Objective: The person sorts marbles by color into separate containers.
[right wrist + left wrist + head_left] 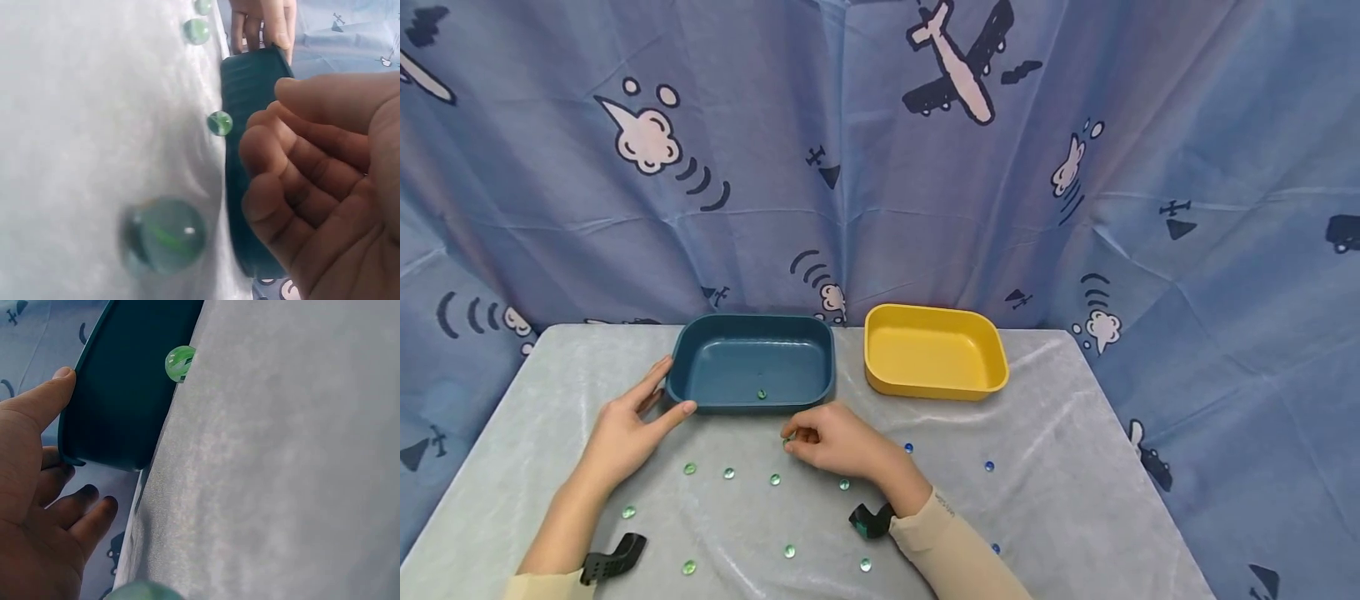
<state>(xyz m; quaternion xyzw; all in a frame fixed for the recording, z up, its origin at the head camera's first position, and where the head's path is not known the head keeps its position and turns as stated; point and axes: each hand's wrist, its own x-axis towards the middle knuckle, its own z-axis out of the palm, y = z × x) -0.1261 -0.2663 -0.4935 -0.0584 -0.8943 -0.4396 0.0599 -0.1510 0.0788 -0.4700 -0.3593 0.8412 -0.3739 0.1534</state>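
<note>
My left hand (628,433) is at the left end of a dark teal tray (749,409), its thumb against the front corner rim and its other fingers along the side, fairly straight. In front of the tray my right hand (842,437) pinches a small green marble (786,442) between thumb and index finger, mostly hidden by the fingertips. Inside the tray lies one green marble (762,394). Several clear green marbles lie on the table before the tray, one of them (220,124) close beyond the right fingers in the right wrist view.
A yellow tray (936,392) stands right of the teal one. Blue marbles (988,467) are scattered on the right side of the white-covered table (1075,500). A blue printed curtain (760,167) hangs behind the table.
</note>
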